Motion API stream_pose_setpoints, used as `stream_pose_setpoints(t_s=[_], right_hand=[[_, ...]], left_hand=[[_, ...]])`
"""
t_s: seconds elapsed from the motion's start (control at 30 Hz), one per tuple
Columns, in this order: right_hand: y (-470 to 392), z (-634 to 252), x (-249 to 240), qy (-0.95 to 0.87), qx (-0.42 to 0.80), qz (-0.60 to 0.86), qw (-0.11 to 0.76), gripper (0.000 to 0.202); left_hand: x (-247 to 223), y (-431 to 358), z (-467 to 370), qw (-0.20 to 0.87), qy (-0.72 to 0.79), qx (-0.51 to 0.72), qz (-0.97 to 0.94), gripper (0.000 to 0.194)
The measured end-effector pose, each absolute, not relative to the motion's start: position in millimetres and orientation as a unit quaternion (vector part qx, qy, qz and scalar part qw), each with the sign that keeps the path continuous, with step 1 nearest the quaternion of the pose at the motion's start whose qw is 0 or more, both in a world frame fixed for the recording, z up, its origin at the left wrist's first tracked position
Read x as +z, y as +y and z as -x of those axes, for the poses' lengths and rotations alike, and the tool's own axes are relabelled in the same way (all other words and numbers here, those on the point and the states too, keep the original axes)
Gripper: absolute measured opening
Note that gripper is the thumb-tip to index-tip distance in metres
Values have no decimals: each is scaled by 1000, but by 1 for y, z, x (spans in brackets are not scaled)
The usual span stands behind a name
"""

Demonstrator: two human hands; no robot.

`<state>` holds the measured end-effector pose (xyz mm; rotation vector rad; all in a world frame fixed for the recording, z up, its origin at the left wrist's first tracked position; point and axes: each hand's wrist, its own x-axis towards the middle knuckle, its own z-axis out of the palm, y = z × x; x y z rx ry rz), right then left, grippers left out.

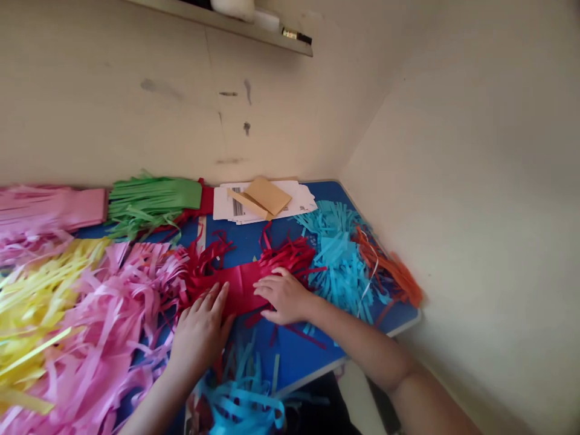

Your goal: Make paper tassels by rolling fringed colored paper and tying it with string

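Observation:
A red sheet of fringed tissue paper [243, 281] lies on the blue table, a plain band across its middle and cut strips at both ends. My left hand [202, 323] rests flat on the left part of the band, fingers stretched forward. On the right part lies my right hand [283, 296], its fingers extended over the paper and pointing left. Pink fringed paper [109, 320] spreads just left of my left hand. Light blue fringed paper [339, 260] is heaped to the right of the red sheet, beyond my right hand.
Green fringed paper [156, 199] and a pink stack [86, 206] lie along the wall. Yellow strips [36, 302] cover the left side. White printed papers [296, 199] carry a tan folded card [267, 196]. Orange strips [401, 278] sit by the right wall. A shelf [272, 37] juts overhead.

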<state>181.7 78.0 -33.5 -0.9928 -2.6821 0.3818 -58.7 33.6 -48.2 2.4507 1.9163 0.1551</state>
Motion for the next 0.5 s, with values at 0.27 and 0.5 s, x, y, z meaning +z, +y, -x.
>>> stream_pose_setpoints(t_s=[0.27, 0.5], right_hand=[[84, -191, -41, -907, 195, 353, 121, 12], [84, -198, -39, -883, 235, 386, 122, 13]], left_hand=[[-28, 25, 62, -79, 604, 130, -783, 34], [-45, 61, 67, 136, 483, 117, -857, 29]])
